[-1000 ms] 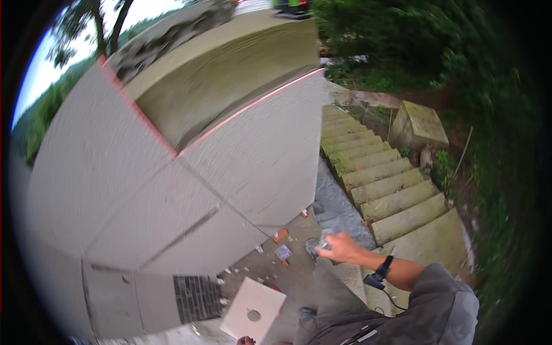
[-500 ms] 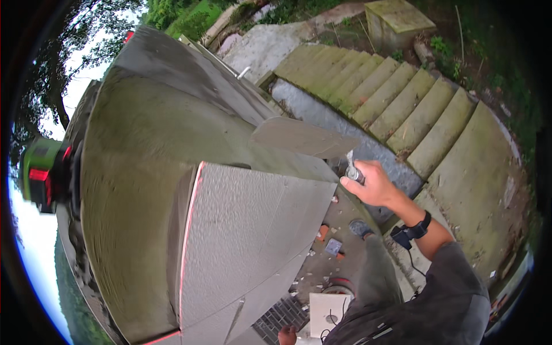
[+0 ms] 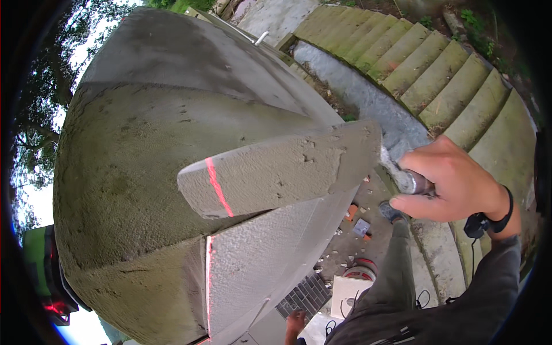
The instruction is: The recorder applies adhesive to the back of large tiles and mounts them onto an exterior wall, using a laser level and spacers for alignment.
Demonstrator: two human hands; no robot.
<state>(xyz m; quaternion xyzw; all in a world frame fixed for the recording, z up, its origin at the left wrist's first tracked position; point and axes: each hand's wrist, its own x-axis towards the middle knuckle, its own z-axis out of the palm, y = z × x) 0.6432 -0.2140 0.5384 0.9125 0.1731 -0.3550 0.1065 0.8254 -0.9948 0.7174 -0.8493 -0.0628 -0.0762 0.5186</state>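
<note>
My right hand (image 3: 454, 181) is wrapped round the handle of a long plastering trowel (image 3: 282, 172). The blade's upward face is coated with grey mortar, and a red laser line crosses it near the rounded tip. It hangs over the top edge of a large grey textured slab (image 3: 264, 259) and in front of a mortar-covered wall surface (image 3: 132, 172). From this view I cannot tell whether the blade touches either one. Low in the picture, my left hand (image 3: 296, 322) is small and partly seen beside a dark brick-patterned panel (image 3: 305, 296); its fingers are unclear.
A green and black laser level (image 3: 43, 270) stands at the left, and a red line runs down the slab's edge. Mossy concrete steps (image 3: 454, 86) curve away at the right beside a grey channel (image 3: 356, 86). Rubble and a pale board (image 3: 348, 296) lie below near my leg.
The trowel has swung nearer, its blade now showing its mortar-coated face with the laser line across it. My right hand appears larger and farther right. The whole view has shifted.
</note>
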